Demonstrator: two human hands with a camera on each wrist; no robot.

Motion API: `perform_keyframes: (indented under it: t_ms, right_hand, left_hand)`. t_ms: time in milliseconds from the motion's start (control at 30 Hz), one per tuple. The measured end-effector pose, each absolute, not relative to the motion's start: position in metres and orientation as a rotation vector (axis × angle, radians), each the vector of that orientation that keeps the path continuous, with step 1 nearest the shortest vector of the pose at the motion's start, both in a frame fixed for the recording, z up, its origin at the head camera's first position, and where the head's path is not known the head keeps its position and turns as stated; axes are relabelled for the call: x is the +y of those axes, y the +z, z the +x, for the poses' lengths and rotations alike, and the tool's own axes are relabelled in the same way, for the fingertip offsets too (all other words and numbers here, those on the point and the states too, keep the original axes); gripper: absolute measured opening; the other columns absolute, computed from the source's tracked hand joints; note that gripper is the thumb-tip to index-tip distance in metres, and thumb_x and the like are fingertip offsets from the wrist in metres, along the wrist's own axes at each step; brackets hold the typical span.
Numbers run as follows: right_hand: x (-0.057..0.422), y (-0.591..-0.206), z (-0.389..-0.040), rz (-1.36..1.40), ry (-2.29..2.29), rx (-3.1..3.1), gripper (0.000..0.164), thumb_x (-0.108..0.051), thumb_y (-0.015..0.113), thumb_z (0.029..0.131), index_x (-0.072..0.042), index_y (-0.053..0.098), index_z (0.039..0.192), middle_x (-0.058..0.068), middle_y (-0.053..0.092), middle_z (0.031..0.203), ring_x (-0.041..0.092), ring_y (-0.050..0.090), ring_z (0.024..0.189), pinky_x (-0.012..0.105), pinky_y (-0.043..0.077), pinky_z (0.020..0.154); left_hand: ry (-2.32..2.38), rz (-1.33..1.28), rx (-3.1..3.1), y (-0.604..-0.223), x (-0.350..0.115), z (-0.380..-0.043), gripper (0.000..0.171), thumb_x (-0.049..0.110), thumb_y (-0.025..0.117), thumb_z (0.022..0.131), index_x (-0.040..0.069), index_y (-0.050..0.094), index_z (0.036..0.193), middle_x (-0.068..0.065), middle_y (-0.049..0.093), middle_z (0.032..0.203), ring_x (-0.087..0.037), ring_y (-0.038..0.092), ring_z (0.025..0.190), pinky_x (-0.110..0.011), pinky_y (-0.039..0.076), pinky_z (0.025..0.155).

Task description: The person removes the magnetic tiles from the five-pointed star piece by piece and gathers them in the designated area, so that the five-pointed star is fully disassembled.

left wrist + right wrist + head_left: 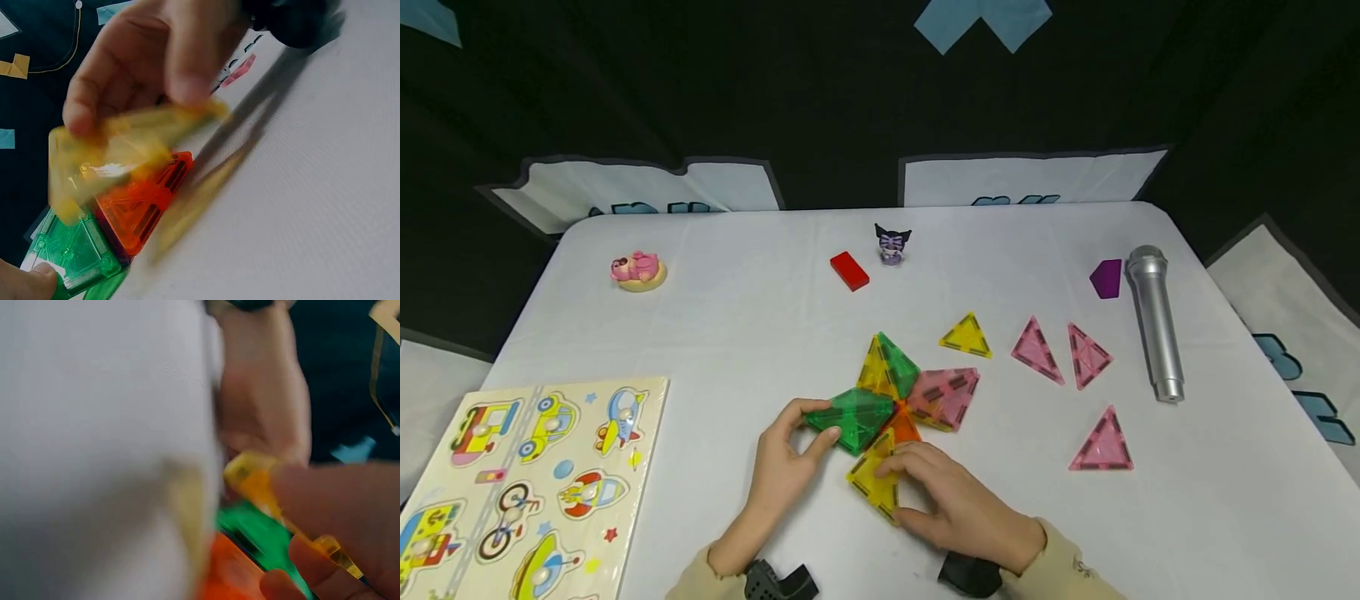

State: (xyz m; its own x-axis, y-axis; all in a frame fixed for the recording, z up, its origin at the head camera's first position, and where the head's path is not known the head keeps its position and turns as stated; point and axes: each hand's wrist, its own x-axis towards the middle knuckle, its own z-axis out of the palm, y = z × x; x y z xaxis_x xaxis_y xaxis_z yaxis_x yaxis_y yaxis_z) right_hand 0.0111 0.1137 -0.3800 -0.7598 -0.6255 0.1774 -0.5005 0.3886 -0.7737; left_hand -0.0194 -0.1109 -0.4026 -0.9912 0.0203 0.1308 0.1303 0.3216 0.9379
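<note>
Yellow tile (870, 481) points left, long axis front-to-back; right grip (951, 502) pinches it.

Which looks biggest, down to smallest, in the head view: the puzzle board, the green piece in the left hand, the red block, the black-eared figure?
1. Puzzle board
2. Green piece
3. Red block and black-eared figure: too alike to rank
</note>
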Motion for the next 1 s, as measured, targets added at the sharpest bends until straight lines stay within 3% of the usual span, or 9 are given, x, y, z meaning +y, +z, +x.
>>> perform_keyframes:
  t_ms: [133,300,433,533,767,1000]
  right_hand:
    - [0.137,-0.369,0.002,-0.925,-1.487,2.573,0.038,-0.003,0.067,0.079,-0.012,0.051,0.112,-0.002,0.052,0.108,0.014,0.050,0.099,0.035,0.044,0.084]
    - [0.184,-0.361,-0.005,-0.442,-1.465,2.809,0.030,0.007,0.062,0.077,-0.004,0.051,0.103,0.001,0.052,0.090,0.012,0.049,0.079,0.029,0.046,0.070]
    - [0.210,-0.363,-0.001,-0.145,-1.279,2.857,0.024,0.003,0.060,0.078,-0.004,0.050,0.099,0.002,0.047,0.078,0.013,0.045,0.069,0.024,0.040,0.060]
    - [0.219,-0.366,0.000,-0.114,-1.146,2.867,0.027,0.000,0.059,0.079,-0.004,0.050,0.104,0.001,0.044,0.076,0.013,0.042,0.065,0.023,0.036,0.055]
    - [0.229,-0.369,0.000,-0.106,-1.043,2.908,0.056,-0.007,0.067,0.080,-0.007,0.040,0.130,0.002,0.046,0.076,0.012,0.040,0.061,0.024,0.035,0.051]
    - [0.240,-0.370,0.007,-0.049,-0.968,2.925,0.054,-0.023,0.064,0.085,-0.009,0.039,0.130,-0.002,0.046,0.072,0.008,0.038,0.055,0.022,0.033,0.047]
  left_hand:
    - [-1.738,-0.128,-2.495,-0.404,-0.110,-0.020,0.029,0.000,0.071,0.075,0.006,0.063,0.102,-0.005,0.064,0.102,-0.019,0.057,0.097,-0.036,0.038,0.090]
    - [-1.710,-0.118,-2.500,-0.405,-0.108,-0.020,0.031,-0.005,0.070,0.074,0.003,0.062,0.102,-0.009,0.065,0.100,-0.024,0.057,0.096,-0.041,0.037,0.089]
    - [-1.711,-0.124,-2.488,-0.405,-0.108,-0.020,0.030,-0.004,0.070,0.075,0.006,0.062,0.102,-0.005,0.066,0.099,-0.020,0.057,0.095,-0.038,0.037,0.089]
    - [-1.717,-0.129,-2.467,-0.404,-0.108,-0.020,0.030,-0.004,0.070,0.075,0.007,0.063,0.102,-0.003,0.066,0.098,-0.019,0.056,0.095,-0.036,0.038,0.087]
    - [-1.726,-0.061,-2.425,-0.405,-0.108,-0.020,0.032,-0.008,0.069,0.073,0.006,0.064,0.101,-0.003,0.065,0.088,-0.015,0.054,0.089,-0.026,0.038,0.082]
    - [-1.701,-0.053,-2.431,-0.404,-0.109,-0.020,0.032,-0.008,0.069,0.072,0.005,0.064,0.101,-0.003,0.065,0.086,-0.015,0.054,0.086,-0.026,0.038,0.080]
